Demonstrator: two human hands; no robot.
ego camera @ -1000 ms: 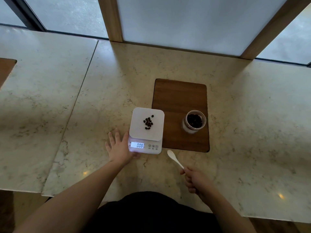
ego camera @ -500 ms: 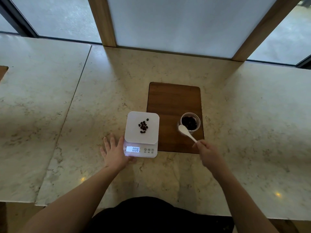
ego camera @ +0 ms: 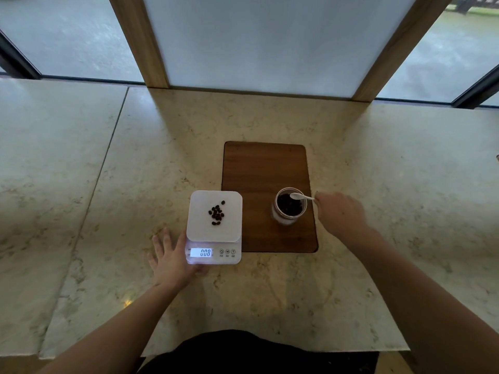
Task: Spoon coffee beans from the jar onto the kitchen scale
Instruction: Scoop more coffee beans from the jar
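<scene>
A white kitchen scale (ego camera: 197, 225) stands on the marble counter with a small pile of coffee beans (ego camera: 216, 212) on its platform and a lit display. To its right a glass jar (ego camera: 289, 209) of dark beans stands on a wooden board (ego camera: 266, 168). My right hand (ego camera: 339, 214) holds a white spoon (ego camera: 300, 196) by the handle, its bowl over the jar's mouth at the far rim. My left hand (ego camera: 168, 259) lies flat on the counter, fingers spread, touching the scale's front left corner.
The marble counter (ego camera: 108, 211) has a seam running down its left side. A window with wooden posts (ego camera: 140, 41) stands behind it. The counter's front edge runs just before my body.
My right hand has carried the spoon from the counter in front of the board up and right to the jar's mouth. The left hand stays by the scale.
</scene>
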